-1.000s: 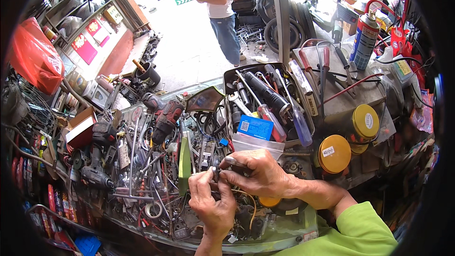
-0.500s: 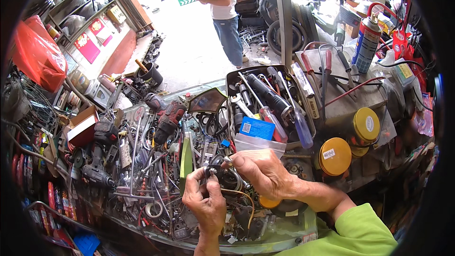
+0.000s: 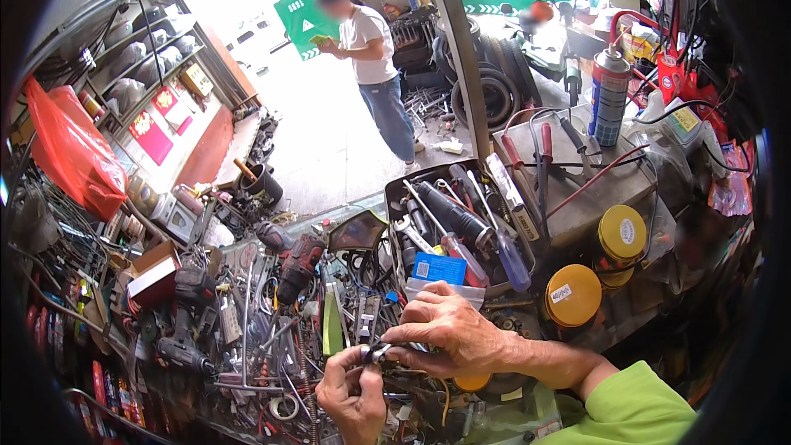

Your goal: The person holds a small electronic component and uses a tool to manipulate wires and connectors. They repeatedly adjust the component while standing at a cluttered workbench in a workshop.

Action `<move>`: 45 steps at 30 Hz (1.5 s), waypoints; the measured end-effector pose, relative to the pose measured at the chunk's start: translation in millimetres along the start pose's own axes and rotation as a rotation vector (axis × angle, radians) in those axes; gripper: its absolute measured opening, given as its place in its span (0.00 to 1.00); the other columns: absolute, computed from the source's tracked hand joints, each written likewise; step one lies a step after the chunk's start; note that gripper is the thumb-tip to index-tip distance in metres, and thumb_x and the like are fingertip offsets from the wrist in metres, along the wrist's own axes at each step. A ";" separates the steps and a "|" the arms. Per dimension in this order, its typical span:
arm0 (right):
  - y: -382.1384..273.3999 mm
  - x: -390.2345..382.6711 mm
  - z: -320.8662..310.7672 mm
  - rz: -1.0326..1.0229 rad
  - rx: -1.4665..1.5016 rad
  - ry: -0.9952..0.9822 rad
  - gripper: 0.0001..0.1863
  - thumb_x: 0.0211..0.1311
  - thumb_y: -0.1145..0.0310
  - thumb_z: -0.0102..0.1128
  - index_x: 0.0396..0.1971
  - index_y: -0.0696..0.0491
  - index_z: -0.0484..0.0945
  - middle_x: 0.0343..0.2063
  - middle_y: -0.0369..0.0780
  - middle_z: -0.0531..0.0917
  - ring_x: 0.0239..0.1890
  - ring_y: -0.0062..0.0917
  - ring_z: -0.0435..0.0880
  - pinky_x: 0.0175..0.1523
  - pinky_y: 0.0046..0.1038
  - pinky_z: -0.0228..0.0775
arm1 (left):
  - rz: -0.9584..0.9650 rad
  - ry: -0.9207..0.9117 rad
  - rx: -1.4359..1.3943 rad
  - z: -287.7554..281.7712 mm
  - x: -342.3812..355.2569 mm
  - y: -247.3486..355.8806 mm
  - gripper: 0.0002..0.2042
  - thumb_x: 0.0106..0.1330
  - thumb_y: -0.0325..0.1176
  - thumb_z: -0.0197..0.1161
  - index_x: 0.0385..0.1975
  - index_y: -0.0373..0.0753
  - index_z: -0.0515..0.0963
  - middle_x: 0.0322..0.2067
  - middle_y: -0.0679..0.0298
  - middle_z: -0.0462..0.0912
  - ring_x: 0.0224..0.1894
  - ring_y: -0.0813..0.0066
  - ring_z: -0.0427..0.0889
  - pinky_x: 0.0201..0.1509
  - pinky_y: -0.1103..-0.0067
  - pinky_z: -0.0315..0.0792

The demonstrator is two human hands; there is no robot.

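Observation:
My left hand is closed in a pinch on a small black part, held over the cluttered glass-topped bench. From the right, my right hand reaches in with thumb and forefinger closed on a small silvery metal piece. The two small things meet between my fingertips; their exact kind is too small and partly covered to tell. Just beyond my right hand lie a blue card and a clear plastic bag. A yellow-green strip lies beyond my left hand.
An open case of screwdrivers and tools stands beyond my hands. Cordless drills lie among loose tools at left. Yellow-lidded jars and a spray can are at right. A person stands beyond the bench.
My right fingers have lowered and come closer to my left fingertips, bringing the silvery piece against the black part. The view has tilted up, so both hands sit lower in it.

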State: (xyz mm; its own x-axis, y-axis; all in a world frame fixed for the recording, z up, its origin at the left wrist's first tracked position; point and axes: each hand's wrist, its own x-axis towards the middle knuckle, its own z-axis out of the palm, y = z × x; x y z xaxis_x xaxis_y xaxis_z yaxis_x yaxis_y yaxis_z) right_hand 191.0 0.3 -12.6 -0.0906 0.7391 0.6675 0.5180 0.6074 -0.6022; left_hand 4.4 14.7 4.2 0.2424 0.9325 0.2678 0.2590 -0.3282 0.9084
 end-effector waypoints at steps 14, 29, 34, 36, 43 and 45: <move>2.5 -3.9 -11.2 0.025 0.043 -0.068 0.11 0.61 0.57 0.66 0.34 0.49 0.84 0.24 0.36 0.77 0.33 0.29 0.79 0.46 0.35 0.65 | -0.073 -0.061 -0.293 9.5 2.1 0.9 0.08 0.71 0.35 0.57 0.35 0.36 0.74 0.13 0.74 0.68 0.14 0.88 0.61 0.17 0.87 0.54; 0.9 -8.6 -8.8 0.120 0.033 -0.091 0.15 0.61 0.57 0.65 0.33 0.55 0.83 0.28 0.42 0.81 0.36 0.36 0.82 0.43 0.35 0.73 | -0.263 -0.147 -0.511 11.5 0.8 4.1 0.07 0.75 0.37 0.53 0.33 0.45 0.72 0.23 0.77 0.69 0.23 0.89 0.67 0.24 0.87 0.61; 0.9 -9.0 -11.7 0.146 0.064 -0.108 0.16 0.61 0.57 0.65 0.34 0.57 0.82 0.29 0.44 0.81 0.36 0.37 0.82 0.41 0.35 0.74 | -0.321 -0.136 -0.554 12.1 -0.8 5.9 0.07 0.75 0.37 0.52 0.36 0.43 0.73 0.27 0.74 0.73 0.28 0.87 0.70 0.29 0.86 0.65; -1.6 -7.4 -12.9 0.160 0.075 -0.126 0.16 0.61 0.58 0.65 0.34 0.58 0.82 0.30 0.44 0.82 0.36 0.37 0.82 0.41 0.35 0.74 | -0.318 -0.118 -0.545 11.8 -2.2 7.7 0.08 0.75 0.38 0.52 0.37 0.42 0.74 0.29 0.73 0.74 0.29 0.86 0.71 0.31 0.86 0.66; 0.5 -9.2 -14.2 0.196 0.134 -0.143 0.16 0.62 0.59 0.65 0.35 0.58 0.82 0.30 0.44 0.82 0.36 0.36 0.83 0.40 0.34 0.75 | -0.196 -0.156 -0.334 11.2 -2.1 -6.6 0.13 0.76 0.41 0.49 0.43 0.38 0.74 0.34 0.66 0.78 0.35 0.81 0.75 0.38 0.83 0.70; -1.4 -8.1 -16.2 0.204 0.124 -0.137 0.15 0.62 0.58 0.65 0.35 0.58 0.82 0.30 0.44 0.82 0.36 0.36 0.83 0.40 0.35 0.75 | -0.162 -0.148 -0.276 11.1 -3.7 -5.5 0.13 0.76 0.40 0.49 0.45 0.37 0.74 0.37 0.64 0.79 0.38 0.79 0.76 0.41 0.82 0.71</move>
State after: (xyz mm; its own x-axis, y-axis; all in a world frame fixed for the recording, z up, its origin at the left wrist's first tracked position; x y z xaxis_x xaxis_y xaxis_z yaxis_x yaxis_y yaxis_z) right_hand 204.8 -11.2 -10.1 -0.1132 0.8771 0.4667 0.4304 0.4667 -0.7726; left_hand 12.4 11.4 -5.4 0.3570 0.9305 0.0824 0.0471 -0.1060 0.9933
